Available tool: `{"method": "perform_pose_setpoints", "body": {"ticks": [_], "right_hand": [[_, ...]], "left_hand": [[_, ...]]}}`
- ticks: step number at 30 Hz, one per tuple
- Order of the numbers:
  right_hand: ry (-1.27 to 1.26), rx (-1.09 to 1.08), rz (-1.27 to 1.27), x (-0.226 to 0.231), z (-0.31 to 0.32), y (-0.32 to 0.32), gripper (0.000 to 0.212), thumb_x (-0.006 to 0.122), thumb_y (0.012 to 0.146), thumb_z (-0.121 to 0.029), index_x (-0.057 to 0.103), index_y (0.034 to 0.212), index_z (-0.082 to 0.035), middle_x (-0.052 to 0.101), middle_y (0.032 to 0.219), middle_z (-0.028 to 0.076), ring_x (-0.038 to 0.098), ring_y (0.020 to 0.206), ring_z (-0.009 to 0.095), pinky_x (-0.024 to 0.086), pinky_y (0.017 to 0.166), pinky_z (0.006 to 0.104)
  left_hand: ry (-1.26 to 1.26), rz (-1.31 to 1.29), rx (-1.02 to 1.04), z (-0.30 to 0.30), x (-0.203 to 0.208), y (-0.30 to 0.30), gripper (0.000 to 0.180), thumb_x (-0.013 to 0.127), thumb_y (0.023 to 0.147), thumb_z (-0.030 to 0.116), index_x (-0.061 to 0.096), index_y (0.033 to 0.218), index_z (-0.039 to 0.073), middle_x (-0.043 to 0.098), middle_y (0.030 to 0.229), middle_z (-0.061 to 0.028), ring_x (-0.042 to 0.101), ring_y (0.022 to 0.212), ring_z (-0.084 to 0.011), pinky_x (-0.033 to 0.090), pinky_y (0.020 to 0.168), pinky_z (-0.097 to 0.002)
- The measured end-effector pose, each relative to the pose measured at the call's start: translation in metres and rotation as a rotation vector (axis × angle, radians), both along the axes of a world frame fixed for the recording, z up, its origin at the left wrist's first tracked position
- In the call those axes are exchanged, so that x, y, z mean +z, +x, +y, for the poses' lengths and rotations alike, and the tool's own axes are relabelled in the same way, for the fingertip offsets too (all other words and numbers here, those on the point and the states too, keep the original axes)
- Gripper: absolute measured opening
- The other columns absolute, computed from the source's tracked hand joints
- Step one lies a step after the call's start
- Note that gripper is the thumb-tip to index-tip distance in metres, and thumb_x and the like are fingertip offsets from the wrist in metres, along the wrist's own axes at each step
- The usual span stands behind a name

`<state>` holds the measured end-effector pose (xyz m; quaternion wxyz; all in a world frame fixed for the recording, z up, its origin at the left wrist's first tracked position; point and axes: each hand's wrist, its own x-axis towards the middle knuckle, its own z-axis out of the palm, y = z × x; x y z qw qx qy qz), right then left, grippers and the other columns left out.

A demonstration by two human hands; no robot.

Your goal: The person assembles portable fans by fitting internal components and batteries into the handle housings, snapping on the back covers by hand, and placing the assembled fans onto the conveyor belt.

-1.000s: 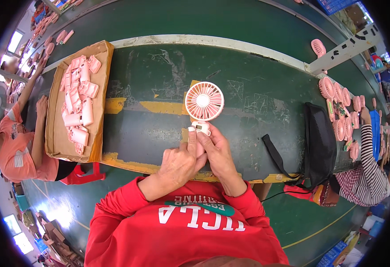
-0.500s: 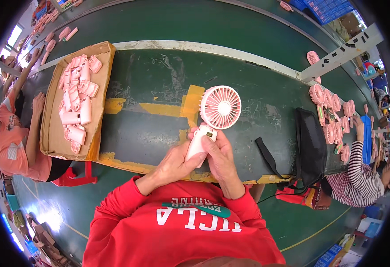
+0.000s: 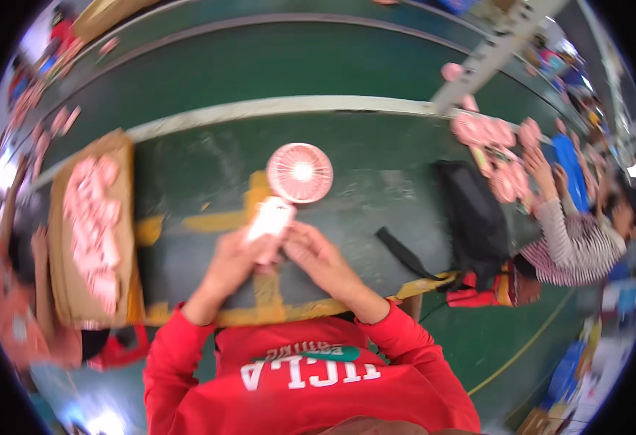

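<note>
Over the dark green bench I hold a pink handheld fan (image 3: pixel 300 172), its round grille pointing away from me and its pale handle (image 3: pixel 271 220) slanting back towards my body. My left hand (image 3: pixel 229 262) is closed round the lower left of the handle. At the handle's right side are the bent fingers of my right hand (image 3: pixel 319 259), closed against it. Blur and my fingers hide part of the lower handle.
On the left, a cardboard tray (image 3: pixel 63 286) holds many pink casing parts (image 3: pixel 94 225). A black bag (image 3: pixel 470 214) with a strap lies at right. Beyond it are several pink fans (image 3: pixel 503 174) near a striped-sleeved co-worker (image 3: pixel 568 232). Another person (image 3: pixel 24 312) sits left.
The view has shifted, so the bench contents sit differently in the picture. The fan's handle stays in my hands; my right hand has moved to the handle's lower right side.
</note>
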<state>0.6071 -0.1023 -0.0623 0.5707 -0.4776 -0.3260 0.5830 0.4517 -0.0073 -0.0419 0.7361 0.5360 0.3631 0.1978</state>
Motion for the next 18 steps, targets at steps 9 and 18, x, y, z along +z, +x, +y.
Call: {"method": "perform_pose_setpoints", "body": {"ticks": [9, 18], "right_hand": [[0.098, -0.448, -1.11, 0.073, 0.0, 0.193, 0.019, 0.058, 0.087, -0.013, 0.06, 0.103, -0.001, 0.064, 0.091, 0.005, 0.058, 0.084, 0.011, 0.048, 0.074, 0.0259], [-0.673, -0.345, -1.848, 0.024, 0.047, 0.413, 0.1, 0.078, 0.059, -0.042, 0.029, 0.135, 0.0, 0.042, 0.126, 0.026, 0.044, 0.115, 0.042, 0.037, 0.098, 0.0471]], "left_hand": [[1.119, 0.96, 0.336, 0.222, 0.013, 0.048, 0.043, 0.048, 0.089, 0.035, 0.047, 0.119, 0.003, 0.062, 0.094, -0.0226, 0.058, 0.093, -0.0425, 0.046, 0.077, -0.0515], [1.278, 0.961, 0.463, 0.29, -0.077, 0.092, 0.056, 0.053, 0.088, 0.034, 0.034, 0.132, 0.005, 0.04, 0.133, -0.021, 0.043, 0.12, -0.0368, 0.036, 0.097, -0.0456]]}}
